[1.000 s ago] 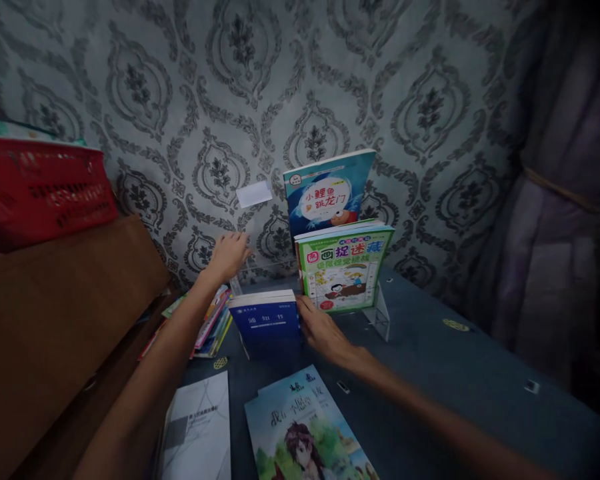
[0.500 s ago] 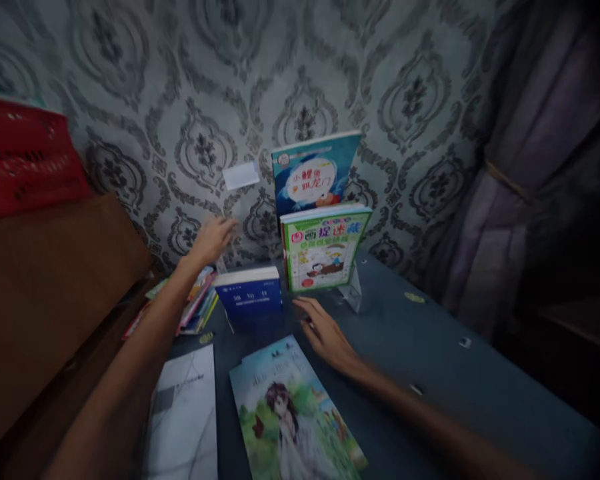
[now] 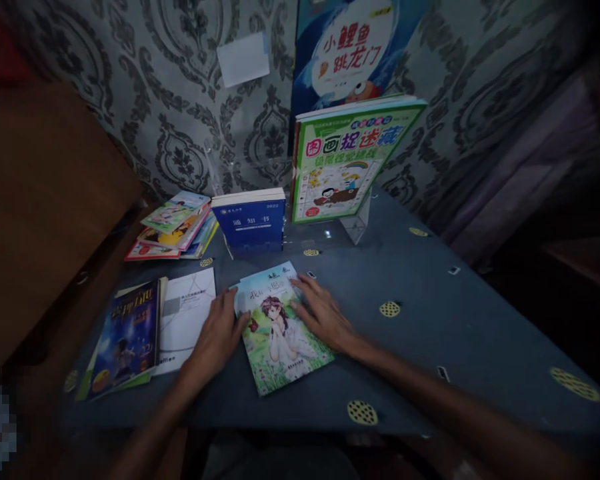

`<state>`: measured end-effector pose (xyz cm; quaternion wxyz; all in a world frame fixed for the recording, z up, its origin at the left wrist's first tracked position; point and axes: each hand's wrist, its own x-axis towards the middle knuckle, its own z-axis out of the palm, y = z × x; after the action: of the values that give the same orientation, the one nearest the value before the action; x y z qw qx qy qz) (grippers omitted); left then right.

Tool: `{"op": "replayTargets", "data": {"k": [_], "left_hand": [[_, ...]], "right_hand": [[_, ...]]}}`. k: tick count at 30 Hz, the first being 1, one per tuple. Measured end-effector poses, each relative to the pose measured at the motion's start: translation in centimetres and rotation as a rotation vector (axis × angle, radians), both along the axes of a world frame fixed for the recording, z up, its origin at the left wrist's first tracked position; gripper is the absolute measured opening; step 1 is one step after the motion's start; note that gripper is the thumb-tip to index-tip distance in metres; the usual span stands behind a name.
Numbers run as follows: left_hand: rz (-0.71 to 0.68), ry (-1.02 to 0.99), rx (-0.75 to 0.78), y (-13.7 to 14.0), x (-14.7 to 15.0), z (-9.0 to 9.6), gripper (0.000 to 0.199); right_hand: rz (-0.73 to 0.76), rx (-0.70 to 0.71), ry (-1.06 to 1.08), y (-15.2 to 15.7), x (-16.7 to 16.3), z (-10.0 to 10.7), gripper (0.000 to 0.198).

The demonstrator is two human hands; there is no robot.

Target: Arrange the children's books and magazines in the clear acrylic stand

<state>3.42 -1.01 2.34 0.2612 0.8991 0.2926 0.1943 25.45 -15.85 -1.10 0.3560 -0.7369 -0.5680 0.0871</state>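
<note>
A picture-cover book point(image 3: 286, 347), showing a dark-haired figure in white among greenery, lies face up on the table. Along its left edge rests my left hand point(image 3: 223, 327), thumb and fingers apart and touching the cover's side. My right hand point(image 3: 326, 317) lies at the upper right edge, its fingers stretched out onto the cover. Another sheet or book peeks out beneath at the top left corner. Just behind, a thick blue book point(image 3: 250, 223) leans upright in a clear stand.
A green book point(image 3: 340, 167) stands on a clear holder point(image 3: 359, 223), before a taller blue book point(image 3: 355, 60). On the left are a pile of books point(image 3: 175, 227), a white booklet point(image 3: 190, 320) and a dark blue book point(image 3: 127, 337). A brown box point(image 3: 45, 220) borders the table's left side.
My left hand has come down from near the wall to the picture-cover book's left edge. My right hand has drawn back onto its right edge. The view has tilted downward.
</note>
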Motion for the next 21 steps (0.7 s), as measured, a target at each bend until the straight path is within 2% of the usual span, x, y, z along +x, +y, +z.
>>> {"op": "replayTargets", "data": {"k": [2,6,9,12,16,21], "left_hand": [[0.038,-0.049,-0.126,-1.1,0.6,-1.1,0.057],[0.052,-0.314,-0.395,-2.4,2.3,-1.9,0.064],[0.053,-0.467,-0.589,-2.4,2.9,-2.0,0.07],[0.1,-0.551,-0.727,-1.8,2.9,-1.8,0.065],[0.181,-0.578,-0.795,-1.8,2.8,-1.5,0.056],[0.201,-0.564,-0.777,-4.2,2.1,-1.4,0.054]], "right_hand": [[-0.02,0.014,0.027,-0.1,-0.8,0.0,0.054],[-0.044,0.073,0.163,-0.2,-1.4,-0.3,0.061],[-0.069,0.129,0.251,-0.2,-1.2,-0.6,0.062],[-0.067,0.177,0.29,-0.1,-1.2,-0.9,0.061],[-0.092,0.179,0.315,-0.1,-1.4,-1.0,0.057],[-0.111,0.215,0.311,-0.3,-1.1,-1.2,0.053]]}}
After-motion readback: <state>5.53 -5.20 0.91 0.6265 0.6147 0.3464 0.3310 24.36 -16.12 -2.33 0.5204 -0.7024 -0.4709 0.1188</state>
